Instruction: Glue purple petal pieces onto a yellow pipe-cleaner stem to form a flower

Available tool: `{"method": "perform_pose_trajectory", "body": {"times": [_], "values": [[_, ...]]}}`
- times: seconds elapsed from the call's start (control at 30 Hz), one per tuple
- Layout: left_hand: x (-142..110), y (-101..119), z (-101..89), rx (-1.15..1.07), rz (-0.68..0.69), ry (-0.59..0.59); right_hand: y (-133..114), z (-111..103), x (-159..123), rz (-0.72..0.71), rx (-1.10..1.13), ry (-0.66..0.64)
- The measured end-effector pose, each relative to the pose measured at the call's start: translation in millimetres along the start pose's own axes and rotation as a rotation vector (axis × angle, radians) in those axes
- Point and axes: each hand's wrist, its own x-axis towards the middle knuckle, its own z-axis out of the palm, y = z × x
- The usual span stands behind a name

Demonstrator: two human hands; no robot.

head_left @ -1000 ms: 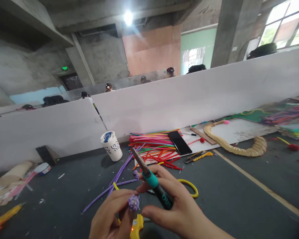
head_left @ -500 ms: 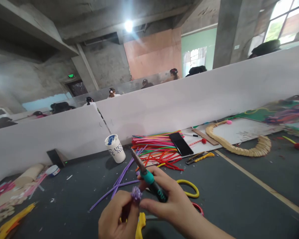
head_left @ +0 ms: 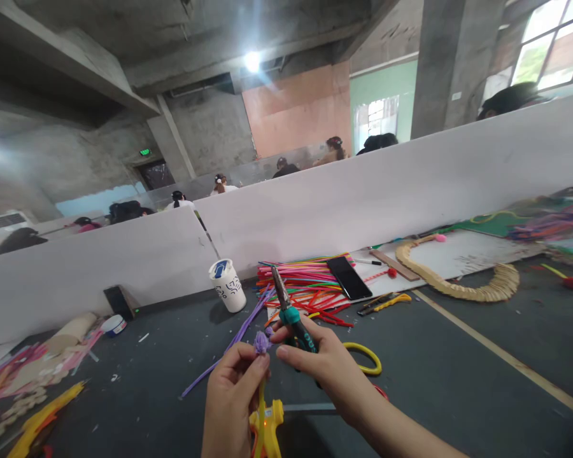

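My left hand [head_left: 236, 394] pinches a small purple fuzzy flower [head_left: 261, 343] between thumb and finger; a yellow stem [head_left: 261, 407] runs down below it. My right hand [head_left: 322, 359] is wrapped around needle-nose pliers [head_left: 291, 315] with green-and-black handles, their jaws pointing up and away. Beside the right fingertips shows a small second purple tuft [head_left: 268, 331]; whether those fingers hold it I cannot tell. Under the hands lies a yellow glue gun [head_left: 270, 416] with a small lit orange light. Yellow-handled scissors [head_left: 370, 359] are partly hidden behind the right hand.
Purple pipe cleaners [head_left: 241, 337] lie near a pile of coloured ones [head_left: 305, 280]. Around them are a white cup [head_left: 228, 286], a black phone [head_left: 348, 278], a utility knife [head_left: 386, 303] and a curved tan strip [head_left: 468, 291]. A white partition [head_left: 315, 203] stands behind; people's heads show beyond.
The purple flower and my left hand have moved up, showing the yellow stem. In my right hand the pliers have turned more upright. The view has shifted slightly.
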Motion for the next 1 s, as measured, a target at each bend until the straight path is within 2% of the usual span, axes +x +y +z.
{"method": "perform_pose_trajectory", "body": {"times": [0.33,0.47,0.77,1.0], "values": [[-12.9,3.8,15.1,0.088,0.226,0.004,4.1,0.5,2.0,-0.01,0.045,-0.062],[-12.8,4.5,17.9,0.102,0.264,-0.03,2.9,-1.3,2.0,0.017,0.084,-0.08],[-11.4,0.1,22.0,0.077,0.255,-0.028,2.0,-3.7,4.1,0.031,0.125,-0.082],[-7.0,-0.7,15.9,0.012,0.125,-0.01,6.0,-6.8,7.7,0.117,0.21,-0.144]]}}
